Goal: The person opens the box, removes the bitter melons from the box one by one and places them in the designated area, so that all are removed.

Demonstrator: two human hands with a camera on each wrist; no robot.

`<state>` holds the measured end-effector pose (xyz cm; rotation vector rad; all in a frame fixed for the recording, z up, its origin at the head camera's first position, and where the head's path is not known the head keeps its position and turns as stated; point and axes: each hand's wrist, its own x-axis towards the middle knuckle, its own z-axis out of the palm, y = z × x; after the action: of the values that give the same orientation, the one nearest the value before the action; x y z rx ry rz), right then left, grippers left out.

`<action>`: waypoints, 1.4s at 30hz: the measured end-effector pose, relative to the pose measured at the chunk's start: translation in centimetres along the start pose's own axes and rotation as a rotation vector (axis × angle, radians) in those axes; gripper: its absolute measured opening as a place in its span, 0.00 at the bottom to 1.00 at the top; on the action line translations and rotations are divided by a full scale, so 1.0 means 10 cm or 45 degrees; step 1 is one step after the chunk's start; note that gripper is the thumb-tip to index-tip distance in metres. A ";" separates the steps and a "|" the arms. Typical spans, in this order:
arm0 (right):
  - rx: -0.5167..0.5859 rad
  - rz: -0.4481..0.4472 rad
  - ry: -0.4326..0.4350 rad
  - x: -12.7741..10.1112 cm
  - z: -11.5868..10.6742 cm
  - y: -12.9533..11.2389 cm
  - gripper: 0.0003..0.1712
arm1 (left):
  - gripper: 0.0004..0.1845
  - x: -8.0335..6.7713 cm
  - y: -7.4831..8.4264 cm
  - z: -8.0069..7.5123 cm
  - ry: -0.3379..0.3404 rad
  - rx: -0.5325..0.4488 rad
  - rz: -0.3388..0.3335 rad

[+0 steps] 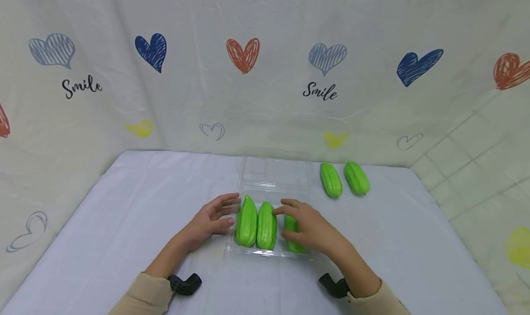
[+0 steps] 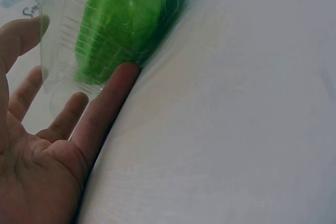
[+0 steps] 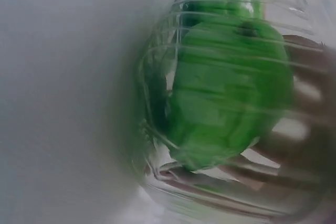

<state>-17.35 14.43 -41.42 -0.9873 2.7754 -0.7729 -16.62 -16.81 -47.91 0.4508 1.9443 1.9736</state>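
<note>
Near the middle of the table stands a clear plastic clamshell box (image 1: 273, 252), its lid (image 1: 275, 172) folded back. Two glossy green gourd-shaped vegetables (image 1: 246, 223) (image 1: 267, 226) lie side by side in its left part. A third green vegetable (image 1: 296, 247) lies in the right part, partly hidden under my right hand (image 1: 308, 225). That hand's fingers are spread and relaxed above it; the right wrist view shows this vegetable (image 3: 226, 93) through the ribbed plastic. My left hand (image 1: 209, 218) is beside the box's left wall, fingers extended, one fingertip (image 2: 128, 72) by the lower edge.
Two more green vegetables (image 1: 331, 180) (image 1: 357, 178) lie on the white tablecloth (image 1: 393, 241) to the right of the lid. Behind the table hangs a pale curtain (image 1: 273, 108) printed with hearts. A black wrist device (image 1: 185, 284) sits at each sleeve.
</note>
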 end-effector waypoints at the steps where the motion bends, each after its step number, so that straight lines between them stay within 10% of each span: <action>1: -0.005 -0.014 -0.005 0.00 0.01 0.00 0.25 | 0.36 0.00 0.00 0.00 0.000 0.001 0.000; 42: 0.382 0.068 0.401 -0.08 -0.44 0.30 0.15 | 0.36 0.01 -0.02 0.00 0.010 0.029 -0.007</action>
<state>-19.55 18.78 -39.11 -0.7905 2.7959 -1.3939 -16.73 -16.77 -48.07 0.4435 1.9727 1.9542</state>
